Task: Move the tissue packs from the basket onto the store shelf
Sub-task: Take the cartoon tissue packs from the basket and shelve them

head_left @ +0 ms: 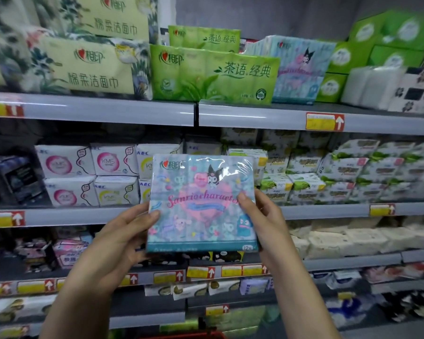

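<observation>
Hard to see much of the basket (186,335): just a red strip at the very bottom, far below the fingers, cut off by the edge. Inside of it hidden from view. Blurry far right up top, so hard to read those green boxes (387,45). Fingers behind the pack (202,204) hidden; only thumbs and a few tips in sight.

Held up between both hands: that one pack, blue, with cartoon pets and a pink heart, upright, front facing out. Left hand (118,238) curled round its left edge, thumb pressed on the front. Right hand (262,221) curled round its right edge, thumb on the front too. Not on any shelf yet, up in the air before the middle rows.

Well above the fingers, on the top shelf (255,116): more blue packs (301,69) of the same kind, standing just beside green packs (213,74). Near the left fingers, white packs (88,177) with pink rings. Near the right fingers, green and white packs (304,182).
</observation>
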